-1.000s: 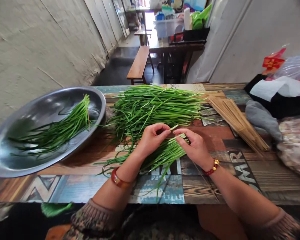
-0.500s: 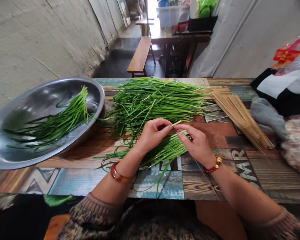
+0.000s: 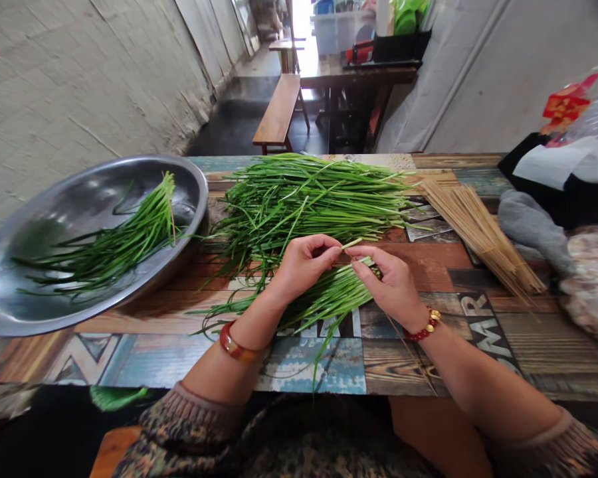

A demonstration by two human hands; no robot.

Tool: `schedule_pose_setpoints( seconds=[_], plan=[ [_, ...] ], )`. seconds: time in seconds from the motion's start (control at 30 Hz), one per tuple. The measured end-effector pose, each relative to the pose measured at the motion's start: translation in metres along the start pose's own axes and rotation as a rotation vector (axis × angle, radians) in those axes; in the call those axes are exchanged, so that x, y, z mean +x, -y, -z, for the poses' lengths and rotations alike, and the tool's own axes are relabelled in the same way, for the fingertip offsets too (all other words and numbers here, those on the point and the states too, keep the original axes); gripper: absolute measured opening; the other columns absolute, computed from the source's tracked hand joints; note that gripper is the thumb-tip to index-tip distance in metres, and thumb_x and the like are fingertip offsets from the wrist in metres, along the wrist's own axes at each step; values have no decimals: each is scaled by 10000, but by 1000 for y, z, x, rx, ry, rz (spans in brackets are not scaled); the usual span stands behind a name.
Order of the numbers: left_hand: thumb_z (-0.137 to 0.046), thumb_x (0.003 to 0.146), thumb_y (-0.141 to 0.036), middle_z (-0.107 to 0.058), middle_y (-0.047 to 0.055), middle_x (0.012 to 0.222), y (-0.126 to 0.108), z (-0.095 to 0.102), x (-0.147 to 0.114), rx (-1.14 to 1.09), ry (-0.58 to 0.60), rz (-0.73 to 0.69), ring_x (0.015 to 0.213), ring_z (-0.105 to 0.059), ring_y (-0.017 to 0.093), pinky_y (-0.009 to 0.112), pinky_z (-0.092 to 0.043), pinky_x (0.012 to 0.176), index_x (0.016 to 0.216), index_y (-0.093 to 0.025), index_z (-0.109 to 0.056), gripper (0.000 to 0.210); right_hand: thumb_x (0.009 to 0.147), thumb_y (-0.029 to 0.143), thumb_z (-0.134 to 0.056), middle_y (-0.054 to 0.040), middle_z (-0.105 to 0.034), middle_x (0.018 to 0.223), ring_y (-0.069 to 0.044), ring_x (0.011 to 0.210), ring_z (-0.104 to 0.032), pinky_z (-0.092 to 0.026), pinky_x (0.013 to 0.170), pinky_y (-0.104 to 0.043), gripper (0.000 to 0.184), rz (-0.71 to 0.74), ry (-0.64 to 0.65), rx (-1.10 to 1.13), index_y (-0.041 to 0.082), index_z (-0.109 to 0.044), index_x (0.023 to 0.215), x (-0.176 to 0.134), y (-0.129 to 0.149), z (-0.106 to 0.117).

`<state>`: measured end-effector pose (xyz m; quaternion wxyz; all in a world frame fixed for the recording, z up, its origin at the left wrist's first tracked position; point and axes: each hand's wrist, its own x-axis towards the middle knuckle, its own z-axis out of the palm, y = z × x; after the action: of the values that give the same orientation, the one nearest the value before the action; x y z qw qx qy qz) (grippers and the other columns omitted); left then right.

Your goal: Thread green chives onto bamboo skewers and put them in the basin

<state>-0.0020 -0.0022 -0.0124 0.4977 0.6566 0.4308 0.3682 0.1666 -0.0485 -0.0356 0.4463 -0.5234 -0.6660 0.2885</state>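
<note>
My left hand (image 3: 303, 267) pinches a single garlic chive stalk (image 3: 353, 243), its pale cut end poking out past the fingertips. Close against it, my right hand (image 3: 393, 282) is closed with thumb and forefinger together around a thin bamboo skewer (image 3: 412, 353), whose lower length slants out below the palm toward the table's front edge. A row of chives (image 3: 336, 299) hangs by its pale ends at the right fingers, leaves trailing left beneath my left wrist. The fingers hide where skewer and stalk meet. Behind both hands lies a large pile of loose chives (image 3: 313, 196).
To the left stands a steel basin (image 3: 199, 192) holding a skewered bunch of chives (image 3: 144, 219). A bundle of bamboo skewers (image 3: 483, 232) lies at right, beside a grey cloth-like item (image 3: 533, 226) and a plastic bag (image 3: 595, 285). A wooden bench (image 3: 279, 109) is beyond the table.
Almost nothing differs. Both hands keep the same grip at the stalk and skewer, and the view has shifted very slightly.
</note>
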Motion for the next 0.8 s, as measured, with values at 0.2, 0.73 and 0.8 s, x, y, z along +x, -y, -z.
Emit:
schedule_pose_setpoints(
  seconds=[0.2,0.73,0.8],
  plan=[
    [-620,769,-260,-630,8,650,2,-1,0,-23,-17,-10,535,-500,69,180,-397,514,778,-113,-687,162,855,257,-535,-46,-730,1039,-195,956,-674,-506,886,-333,236,-5,-6,-12,218,-676,1040,0,0,0],
    [-622,786,-256,-671,32,729,4,0,0,138,-28,-132,654,-576,110,205,-439,589,787,-147,-715,144,854,248,-529,-46,-732,1018,-192,940,-676,-505,883,-329,221,-9,-29,-15,217,-677,1015,1,-1,-2],
    [-617,793,-251,-673,30,739,4,0,0,147,-32,-134,654,-575,106,202,-437,589,777,-146,-711,142,855,246,-529,-46,-732,1018,-187,940,-677,-507,882,-320,218,-3,-31,-12,214,-677,1012,1,-1,-2]
  ],
)
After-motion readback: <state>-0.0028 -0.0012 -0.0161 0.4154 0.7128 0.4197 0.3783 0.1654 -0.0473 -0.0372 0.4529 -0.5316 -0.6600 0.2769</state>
